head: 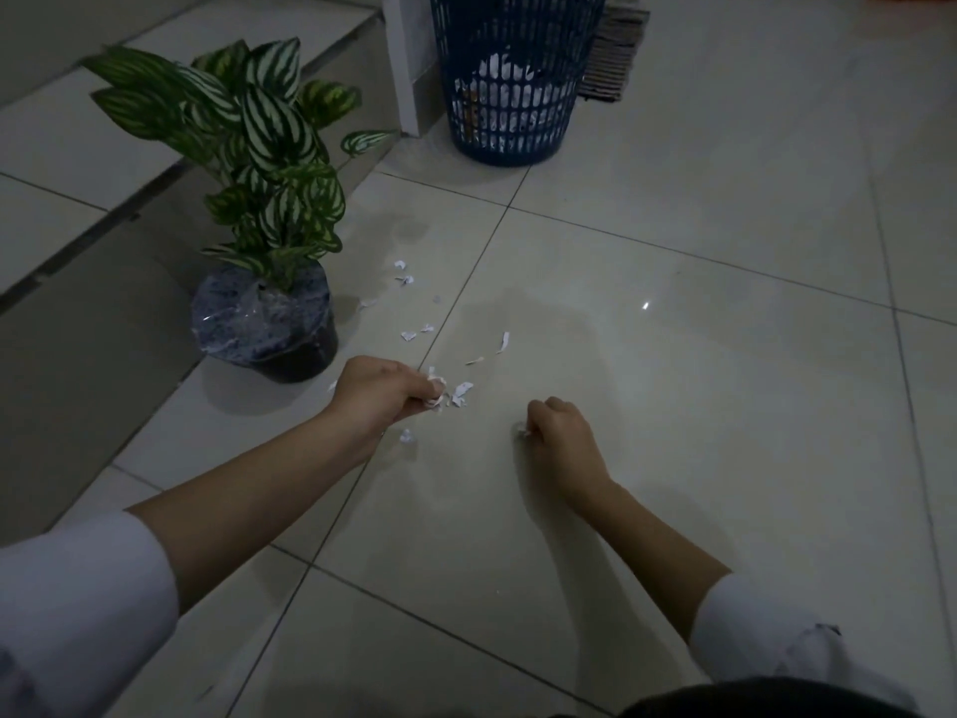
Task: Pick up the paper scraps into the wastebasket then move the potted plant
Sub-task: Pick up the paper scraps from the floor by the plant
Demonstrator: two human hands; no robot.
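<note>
Several white paper scraps [409, 335] lie scattered on the pale tiled floor between the plant and my hands. My left hand [386, 388] is closed around a bunch of scraps, low over the floor, with more scraps just to its right. My right hand [562, 432] is fisted on the floor with a small white scrap showing at its fingertips. The potted plant [264, 323], striped green leaves in a dark pot wrapped in clear plastic, stands to the left. The blue plastic wastebasket [510, 142] stands farther back, holding crumpled paper.
A tiled step [77, 147] rises along the left behind the plant. A white post [409, 70] stands left of the wastebasket and a stack of cardboard [613, 59] leans to its right. Open tiled floor spreads to the right.
</note>
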